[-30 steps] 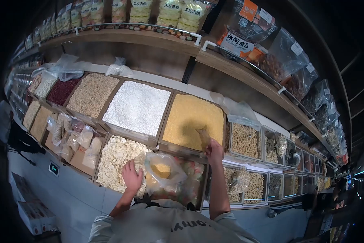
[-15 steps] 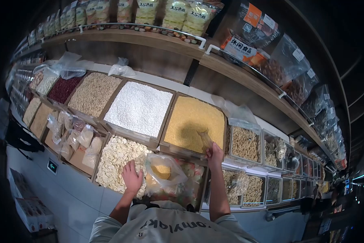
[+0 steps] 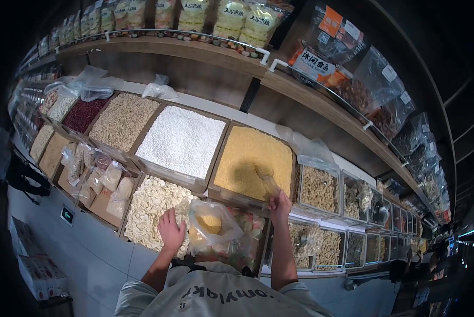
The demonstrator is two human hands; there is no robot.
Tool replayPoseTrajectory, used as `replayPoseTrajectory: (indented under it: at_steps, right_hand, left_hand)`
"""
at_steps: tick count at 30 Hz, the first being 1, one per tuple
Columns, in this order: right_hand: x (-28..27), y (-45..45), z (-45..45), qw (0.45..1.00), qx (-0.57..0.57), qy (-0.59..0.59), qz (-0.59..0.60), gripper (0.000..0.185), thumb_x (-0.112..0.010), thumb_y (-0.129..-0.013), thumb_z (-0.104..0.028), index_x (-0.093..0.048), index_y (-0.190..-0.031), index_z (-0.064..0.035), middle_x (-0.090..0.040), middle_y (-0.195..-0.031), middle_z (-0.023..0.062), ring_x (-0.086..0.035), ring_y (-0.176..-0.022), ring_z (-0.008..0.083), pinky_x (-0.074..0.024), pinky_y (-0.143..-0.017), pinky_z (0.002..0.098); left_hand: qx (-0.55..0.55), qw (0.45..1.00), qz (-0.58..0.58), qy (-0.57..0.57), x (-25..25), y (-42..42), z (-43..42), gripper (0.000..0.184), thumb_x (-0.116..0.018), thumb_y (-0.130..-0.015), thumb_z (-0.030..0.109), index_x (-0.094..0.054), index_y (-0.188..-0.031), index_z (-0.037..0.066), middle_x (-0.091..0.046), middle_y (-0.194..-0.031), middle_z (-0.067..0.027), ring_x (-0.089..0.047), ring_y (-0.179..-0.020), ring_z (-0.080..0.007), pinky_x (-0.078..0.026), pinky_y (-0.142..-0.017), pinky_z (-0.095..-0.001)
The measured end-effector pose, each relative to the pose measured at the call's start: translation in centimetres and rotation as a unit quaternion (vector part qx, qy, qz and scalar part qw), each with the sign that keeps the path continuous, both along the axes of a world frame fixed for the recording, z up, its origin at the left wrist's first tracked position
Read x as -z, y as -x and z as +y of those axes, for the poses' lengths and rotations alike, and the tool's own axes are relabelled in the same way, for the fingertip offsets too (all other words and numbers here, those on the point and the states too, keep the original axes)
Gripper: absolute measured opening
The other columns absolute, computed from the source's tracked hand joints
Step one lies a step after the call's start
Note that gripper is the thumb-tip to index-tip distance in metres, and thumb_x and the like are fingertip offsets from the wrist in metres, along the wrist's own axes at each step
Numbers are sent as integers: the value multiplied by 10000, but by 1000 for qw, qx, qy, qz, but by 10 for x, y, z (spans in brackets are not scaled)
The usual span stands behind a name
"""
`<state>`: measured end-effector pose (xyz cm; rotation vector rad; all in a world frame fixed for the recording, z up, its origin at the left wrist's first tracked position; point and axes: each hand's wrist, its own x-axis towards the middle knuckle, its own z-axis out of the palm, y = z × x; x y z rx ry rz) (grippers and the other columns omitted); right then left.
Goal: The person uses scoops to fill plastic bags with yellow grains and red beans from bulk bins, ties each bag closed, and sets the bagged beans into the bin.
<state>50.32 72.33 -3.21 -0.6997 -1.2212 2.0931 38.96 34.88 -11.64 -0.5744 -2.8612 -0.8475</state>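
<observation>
My right hand [image 3: 280, 205] is closed around the handle of a clear scoop [image 3: 269, 184]. The scoop's far end lies against the yellow grain [image 3: 258, 153] in a square bin, near its front edge. To the left, my left hand [image 3: 172, 231] rests over white dried slices [image 3: 151, 203], fingers stretched out and apart. Right beside it is a clear plastic bag [image 3: 227, 224] with some yellow grain [image 3: 209, 224] inside. Whether the left fingers touch the bag's edge, I cannot tell. The bag lies on colourful packaging [image 3: 252, 224].
Behind stand bins of white grain [image 3: 180, 140], tan grain [image 3: 123, 121] and dark red beans [image 3: 86, 114]. Bagged goods [image 3: 110, 177] fill a left compartment. Clear nut bins [image 3: 319, 188] continue rightward. A wooden shelf [image 3: 205, 58] with packets [image 3: 195, 16] overhangs the back.
The scoop has shifted slightly left and tilted in the yellow grain, with my right hand still on its handle. My left hand and the bag stay in place.
</observation>
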Motion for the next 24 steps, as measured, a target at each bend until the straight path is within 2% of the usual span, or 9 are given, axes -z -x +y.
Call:
replayPoseTrajectory:
  at_steps: [6,9,12,14,21,24]
  right_hand:
    - [2,0,-3,999,1,7,32,352,-486,-1035,-344,-585,-1177,-38,-547,-733,15,-413,-551,88,-390,-498,248]
    - [5,-5,-3,999,3,15,52,409,-472,-1037,-325,-591,-1252,3,-543,-730,23,-391,-519,92,-384,-471,261]
    - [1,-9,-6,998,22,36,52,419,-474,-1035,-326,-579,-1276,1,-540,-720,26,-397,-517,92,-394,-471,259]
    - [-3,-14,-10,1000,20,10,10,407,-464,-1039,-306,-571,-1290,-5,-537,-709,23,-402,-514,92,-406,-470,257]
    - [-5,-19,-16,999,35,40,5,383,-450,-1045,-282,-569,-1297,-19,-540,-707,14,-405,-510,86,-416,-465,252]
    - [-4,-19,-21,999,35,7,11,348,-484,-1031,-313,-576,-1205,-26,-549,-713,9,-401,-515,76,-399,-486,232]
  left_hand:
    - [-2,1000,2,-3,2,1,-1,641,-645,-831,311,-453,-1378,37,-495,-1342,-170,-446,-1232,-360,-355,-1000,-500]
    - [-1,1000,2,-6,3,1,-1,641,-645,-831,313,-454,-1376,36,-491,-1352,-171,-444,-1235,-362,-355,-1001,-501]
    - [-1,1000,-1,-6,1,1,-1,640,-645,-830,313,-455,-1374,36,-490,-1351,-172,-442,-1237,-363,-354,-1002,-500]
    - [3,1000,-1,-5,0,0,0,638,-645,-829,313,-456,-1372,36,-491,-1346,-174,-441,-1238,-364,-354,-1003,-499]
    - [-2,1000,1,-3,-2,-1,0,633,-650,-824,309,-459,-1367,44,-495,-1322,-173,-447,-1229,-362,-355,-1009,-500]
    - [-1,1000,0,-6,-1,0,-1,633,-649,-825,310,-458,-1368,45,-496,-1323,-171,-449,-1227,-361,-356,-1009,-501]
